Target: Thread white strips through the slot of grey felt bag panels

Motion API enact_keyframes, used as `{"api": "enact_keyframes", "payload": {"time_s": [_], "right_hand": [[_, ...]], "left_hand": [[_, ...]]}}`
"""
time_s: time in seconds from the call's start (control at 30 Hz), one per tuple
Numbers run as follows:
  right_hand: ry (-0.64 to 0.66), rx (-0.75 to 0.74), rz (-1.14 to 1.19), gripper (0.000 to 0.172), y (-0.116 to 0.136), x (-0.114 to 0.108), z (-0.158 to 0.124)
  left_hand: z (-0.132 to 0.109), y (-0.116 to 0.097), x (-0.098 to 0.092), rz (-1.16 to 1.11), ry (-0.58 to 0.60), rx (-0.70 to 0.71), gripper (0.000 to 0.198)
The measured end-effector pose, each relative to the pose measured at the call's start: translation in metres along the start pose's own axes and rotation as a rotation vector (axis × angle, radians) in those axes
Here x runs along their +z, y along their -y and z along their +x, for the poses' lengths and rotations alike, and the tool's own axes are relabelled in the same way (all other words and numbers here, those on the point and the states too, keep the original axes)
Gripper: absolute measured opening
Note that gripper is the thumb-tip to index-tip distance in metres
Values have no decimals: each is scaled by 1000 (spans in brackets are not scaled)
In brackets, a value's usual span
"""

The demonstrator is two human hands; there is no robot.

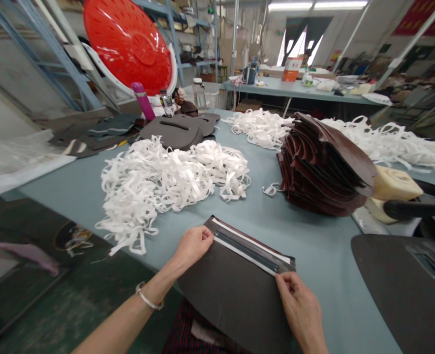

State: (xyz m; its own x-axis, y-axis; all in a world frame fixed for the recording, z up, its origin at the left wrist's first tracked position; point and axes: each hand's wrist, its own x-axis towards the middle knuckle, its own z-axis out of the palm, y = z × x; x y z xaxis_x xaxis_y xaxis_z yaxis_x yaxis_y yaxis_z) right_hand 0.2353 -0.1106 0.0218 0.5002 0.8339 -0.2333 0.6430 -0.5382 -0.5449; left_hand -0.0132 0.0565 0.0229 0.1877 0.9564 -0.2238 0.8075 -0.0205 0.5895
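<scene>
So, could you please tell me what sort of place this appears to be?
Probably a leather-goods workshop, though the material may be imitation: the worktable bears a stack of brown pieces and a heap of white strips, with a dark panel held at its edge.

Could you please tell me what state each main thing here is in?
nearer white strip: straight, along the dark panel
left hand: pinching that strip's end
right hand: fingers bent at its other end
dark panel: unfolded
nearest ribbon heap: loose, tangled
brown pieces: stacked unevenly
purple bottle: closed
clear bottle: capped, upright
ceiling lights: lit
</scene>
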Motion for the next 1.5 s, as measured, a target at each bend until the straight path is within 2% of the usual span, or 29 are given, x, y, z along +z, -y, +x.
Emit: {"api": "enact_keyframes", "payload": {"time_s": [0.37,0.53,0.6,0.73,0.8,0.93,1.07,1.23,1.33,1.43,1.5], "right_hand": [[61,55,-2,36,5,-2,3],[55,69,30,33,8,-4,2],[22,74,20,30,9,-4,0],[-41,92,15,23,12,-1,-2],[-74,100,3,20,13,0,-3],[-133,98,-55,16,15,3,-3],[-150,100,-87,14,17,3,-3],[-153,117,-153,14,20,3,-2],[-159,122,-210,13,23,3,-1],[-160,137,-295,10,25,5,-1],[-180,58,-359,10,25,8,-3]], "left_hand": [[3,0,0,52,-5,-11,13],[-2,-3,4,81,-67,21,7],[-8,-3,10,110,-128,102,6],[-23,0,25,225,-320,382,15],[-29,5,29,250,-355,478,19],[-41,13,30,339,-274,621,31],[-50,13,28,540,-215,672,48],[-57,3,29,688,-207,644,49],[-58,-5,35,693,-209,633,46],[-61,-15,44,658,-180,683,53],[-64,-23,49,646,-158,706,58]]}}
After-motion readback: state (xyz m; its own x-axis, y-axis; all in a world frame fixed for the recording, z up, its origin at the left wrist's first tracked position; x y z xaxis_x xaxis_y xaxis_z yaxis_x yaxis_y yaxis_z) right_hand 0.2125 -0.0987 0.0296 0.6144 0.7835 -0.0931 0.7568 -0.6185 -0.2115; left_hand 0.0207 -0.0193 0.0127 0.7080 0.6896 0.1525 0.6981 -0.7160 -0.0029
